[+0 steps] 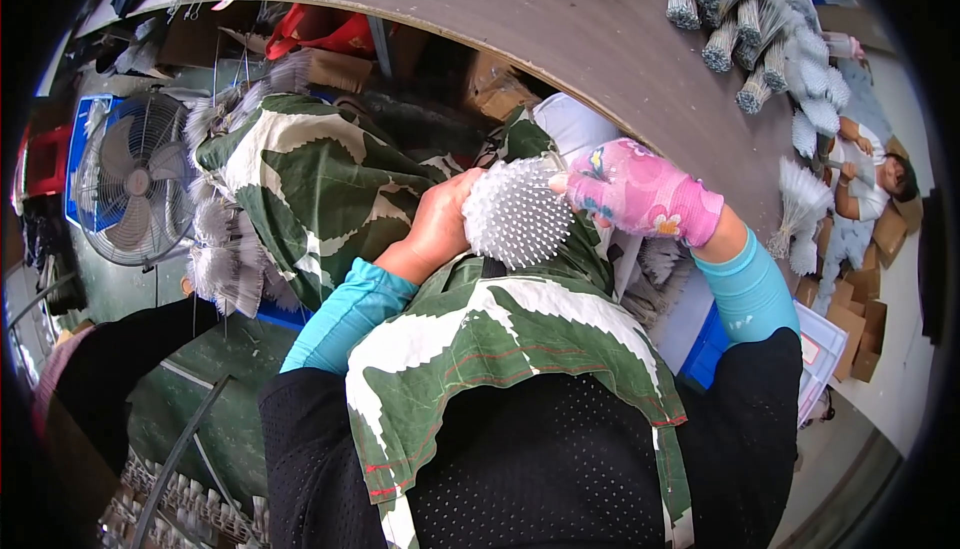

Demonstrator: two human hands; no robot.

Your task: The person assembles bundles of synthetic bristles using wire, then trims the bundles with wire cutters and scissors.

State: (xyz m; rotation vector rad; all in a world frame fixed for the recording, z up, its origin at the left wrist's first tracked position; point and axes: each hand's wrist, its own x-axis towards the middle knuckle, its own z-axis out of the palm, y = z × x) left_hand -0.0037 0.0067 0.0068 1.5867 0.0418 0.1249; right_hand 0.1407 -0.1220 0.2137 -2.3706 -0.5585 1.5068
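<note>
A round bundle of thin wire brushes (520,219) with whitish bristles is held over my lap, its face of many small tips turned up toward me. My left hand (440,217), bare, is closed around the bundle's left side; some of its fingers are hidden behind it. At the upper right rim, my right hand (635,189), in a pink flowered glove with bare fingertips, is closed with its fingers bent against the brushes. Whether it pinches a single brush there cannot be made out. A green and white patterned apron (400,349) covers my chest and lap.
A brown worktable (600,39) curves ahead, with several tied brush bundles (740,19) at its right. A fan (135,179) stands left, near more hanging brushes (225,249). A blue bin (708,344) is by my right elbow. Another person (868,184) sits far right near cardboard boxes (865,324).
</note>
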